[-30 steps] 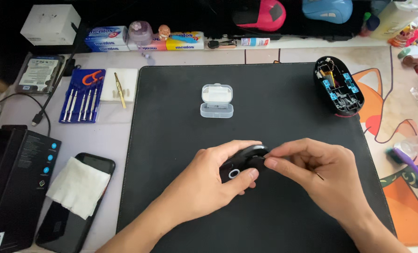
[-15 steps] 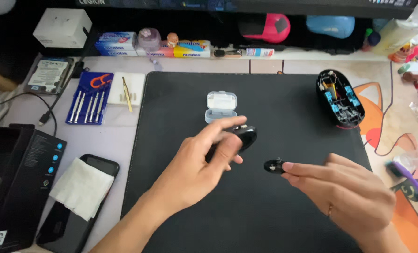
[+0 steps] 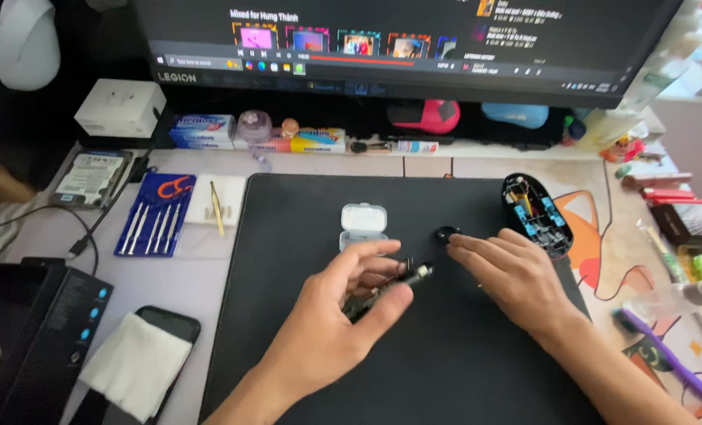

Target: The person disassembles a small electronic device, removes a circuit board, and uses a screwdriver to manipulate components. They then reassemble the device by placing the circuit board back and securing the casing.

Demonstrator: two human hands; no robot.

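Note:
My left hand (image 3: 343, 315) grips a black mouse shell (image 3: 398, 282) over the middle of the black desk mat (image 3: 288, 236), thumb under it and fingers across its top. My right hand (image 3: 508, 275) lies flat on the mat just to the right, fingertips touching a small round black part (image 3: 446, 233) that rests on the mat. An opened mouse base (image 3: 537, 214) with blue and yellow innards lies at the mat's far right edge. A small clear plastic case (image 3: 363, 225) sits behind my left hand.
A blue screwdriver set (image 3: 155, 214) and tweezers (image 3: 218, 208) on a white pad lie left of the mat. A phone with a white cloth (image 3: 134, 364), a black box (image 3: 28, 330), a hard drive (image 3: 91, 178) and a monitor (image 3: 398, 39) surround it. Clutter lines the right edge.
My right hand carried the small round part away from the shell and set it down on the mat farther back. My left hand kept the shell. The view tilted up.

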